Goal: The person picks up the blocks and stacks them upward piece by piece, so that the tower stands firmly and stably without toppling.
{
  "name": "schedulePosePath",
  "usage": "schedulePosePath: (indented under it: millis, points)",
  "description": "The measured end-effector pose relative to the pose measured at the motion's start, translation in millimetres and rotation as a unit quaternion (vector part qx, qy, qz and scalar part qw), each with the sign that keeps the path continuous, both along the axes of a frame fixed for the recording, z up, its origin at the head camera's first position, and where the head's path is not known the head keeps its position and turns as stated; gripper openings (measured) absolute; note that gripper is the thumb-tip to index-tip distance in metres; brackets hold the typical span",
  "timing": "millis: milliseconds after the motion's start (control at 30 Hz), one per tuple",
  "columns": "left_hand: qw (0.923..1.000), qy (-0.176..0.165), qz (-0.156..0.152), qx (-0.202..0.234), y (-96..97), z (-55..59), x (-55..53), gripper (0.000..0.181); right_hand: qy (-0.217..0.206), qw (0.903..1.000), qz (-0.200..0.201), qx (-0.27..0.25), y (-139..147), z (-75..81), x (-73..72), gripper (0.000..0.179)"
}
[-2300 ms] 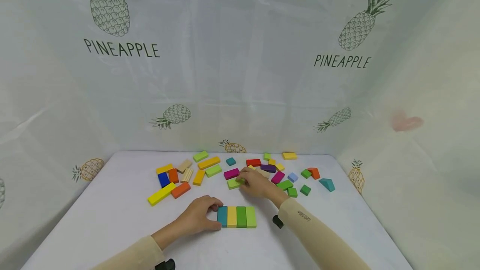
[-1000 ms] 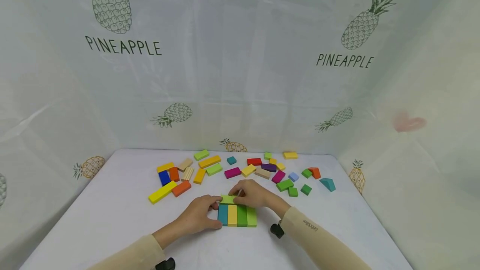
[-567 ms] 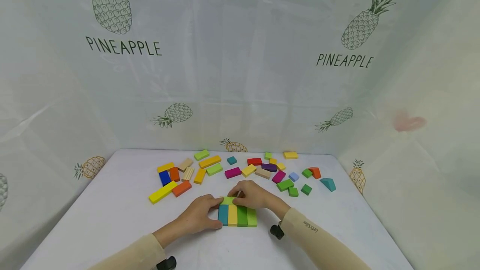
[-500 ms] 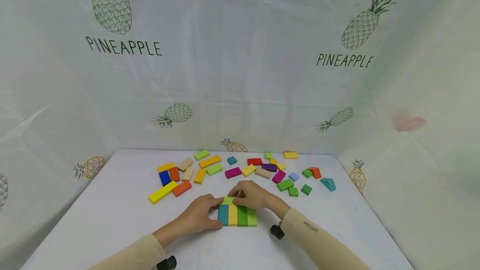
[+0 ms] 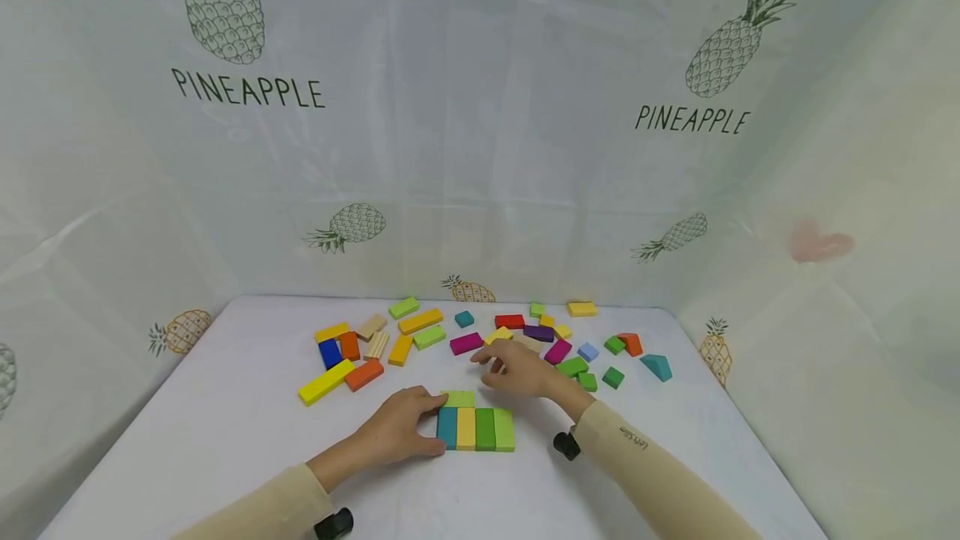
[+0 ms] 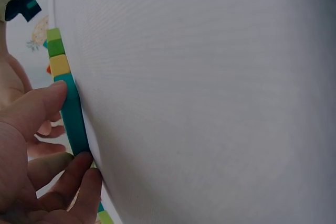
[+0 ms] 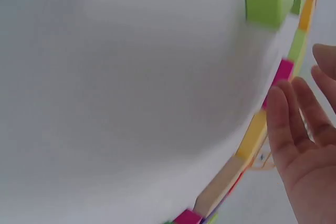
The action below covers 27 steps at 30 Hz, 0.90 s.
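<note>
A teal block (image 5: 446,427), a yellow block (image 5: 465,428), a green block (image 5: 484,429) and a lime block (image 5: 504,430) lie flat in a row, side by side. Across their far ends, at the left, lies another lime block (image 5: 459,399). My left hand (image 5: 401,429) pinches the teal block lengthwise; in the left wrist view its thumb (image 6: 56,94) is at one end and its fingers at the other. My right hand (image 5: 519,370) hovers beyond the row with its fingers loosely extended and nothing in them, near a yellow block (image 5: 497,335) partly hidden behind it.
Scattered blocks lie along the back of the table (image 5: 187,440): a long yellow one (image 5: 326,382) and an orange-red one (image 5: 364,374) at the left, a magenta one (image 5: 467,343) in the middle, a teal triangle (image 5: 656,367) at the right. A pineapple-print curtain (image 5: 480,148) hangs behind.
My right hand has brought a lime block from the back to the row's far ends, let go of it and moved away toward the back. My left hand has stayed at the teal block.
</note>
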<state>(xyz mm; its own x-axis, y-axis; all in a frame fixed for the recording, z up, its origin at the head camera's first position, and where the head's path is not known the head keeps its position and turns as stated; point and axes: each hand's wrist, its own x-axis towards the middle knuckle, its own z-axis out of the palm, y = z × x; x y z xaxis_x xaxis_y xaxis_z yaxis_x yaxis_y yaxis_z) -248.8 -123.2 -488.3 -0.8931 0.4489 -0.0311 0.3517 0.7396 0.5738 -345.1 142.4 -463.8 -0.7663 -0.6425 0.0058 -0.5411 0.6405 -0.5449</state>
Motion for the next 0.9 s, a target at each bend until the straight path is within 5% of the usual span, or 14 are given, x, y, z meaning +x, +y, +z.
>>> schedulePosePath:
  millis: [433, 900]
  points:
    - [1.0, -0.005, -0.001, 0.0, -2.2, -2.4, -3.3, 0.078, 0.045, 0.9967, -0.064, -0.018, 18.4, 5.1, -42.2, 0.041]
    - [0.9999, -0.01, 0.003, 0.007, 1.1, 7.3, 2.0, 0.077, 0.05, 0.9959, -0.064, 0.04, 15.2, -3.8, -60.9, 0.036]
